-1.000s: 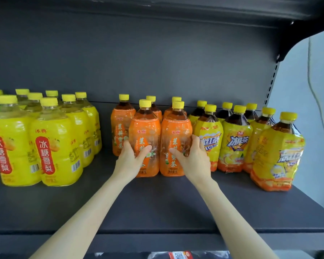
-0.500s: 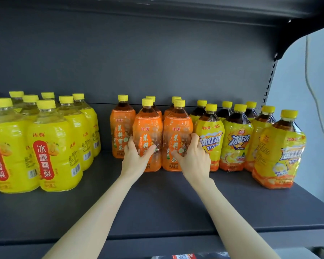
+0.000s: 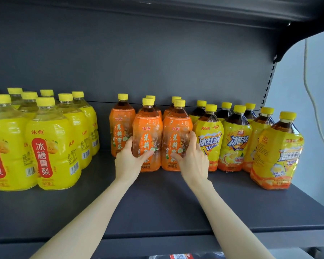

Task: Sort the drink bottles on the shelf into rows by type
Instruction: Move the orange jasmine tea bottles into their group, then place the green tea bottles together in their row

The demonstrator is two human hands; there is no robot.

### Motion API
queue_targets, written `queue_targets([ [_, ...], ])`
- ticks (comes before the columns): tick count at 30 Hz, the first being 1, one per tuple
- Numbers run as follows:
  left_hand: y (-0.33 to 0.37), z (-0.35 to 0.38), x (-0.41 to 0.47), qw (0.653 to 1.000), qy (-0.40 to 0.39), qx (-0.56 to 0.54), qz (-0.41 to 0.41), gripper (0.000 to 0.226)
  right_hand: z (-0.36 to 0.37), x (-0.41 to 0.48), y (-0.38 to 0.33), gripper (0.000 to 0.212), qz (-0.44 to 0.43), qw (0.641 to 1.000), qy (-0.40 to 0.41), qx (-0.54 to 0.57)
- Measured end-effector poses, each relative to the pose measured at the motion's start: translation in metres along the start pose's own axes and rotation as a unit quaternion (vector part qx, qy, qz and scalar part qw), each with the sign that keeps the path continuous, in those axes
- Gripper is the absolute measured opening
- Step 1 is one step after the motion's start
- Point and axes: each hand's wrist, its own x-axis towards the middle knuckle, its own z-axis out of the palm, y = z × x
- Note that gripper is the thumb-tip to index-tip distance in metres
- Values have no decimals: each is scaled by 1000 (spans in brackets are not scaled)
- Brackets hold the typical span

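Several orange-labelled tea bottles stand in the middle of the dark shelf [image 3: 157,199]. My left hand [image 3: 128,161] grips the front left orange bottle [image 3: 147,128] low on its label. My right hand [image 3: 192,159] grips the front right orange bottle [image 3: 176,131], fingers round its right side. Another orange bottle [image 3: 121,124] stands just left of them, and two more hide behind. Yellow pear-drink bottles [image 3: 51,143] are grouped at the left. Iced-tea bottles [image 3: 236,137] with yellow labels stand at the right, one iced-tea bottle [image 3: 277,150] nearer the front edge.
The shelf's back panel [image 3: 157,62] rises close behind the bottles and an upper shelf [image 3: 176,8] hangs overhead. A slotted upright [image 3: 269,79] bounds the right end. Bare shelf lies in front of the orange bottles and between them and the yellow group.
The two front orange bottles have slid back toward the rear ones with both hands on them. The view has shifted slightly.
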Motion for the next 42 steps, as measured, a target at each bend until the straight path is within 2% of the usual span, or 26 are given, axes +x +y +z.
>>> queue_targets([
  [10, -4, -4, 3, 1000, -1, -24, 7, 76, -2, -1, 6, 89, -30, 999, 32, 5],
  [19, -7, 3, 4, 997, -70, -22, 19, 82, 2, 0, 9, 91, -37, 999, 25, -5],
  [25, -7, 3, 3, 997, -71, 10, 25, 80, -2, -2, 6, 89, -36, 998, 15, -41],
  [31, 0, -2, -1, 990, -91, 104, -3, 80, -7, -4, 2, 85, -34, 997, -7, -71],
  [34, 5, -11, -9, 974, -124, 191, -3, 78, -18, -7, 2, 74, -50, 996, -34, -69],
  [37, 14, -34, -19, 970, -164, 179, 10, 64, -38, -10, -2, 53, -84, 994, -42, -59],
  [40, 31, -69, -26, 968, -136, 198, 77, 42, -56, -12, -20, 37, -126, 991, -41, -16],
  [42, 43, -98, -33, 968, -88, 203, 120, 38, -65, -15, -40, 29, -157, 987, -26, 23],
])
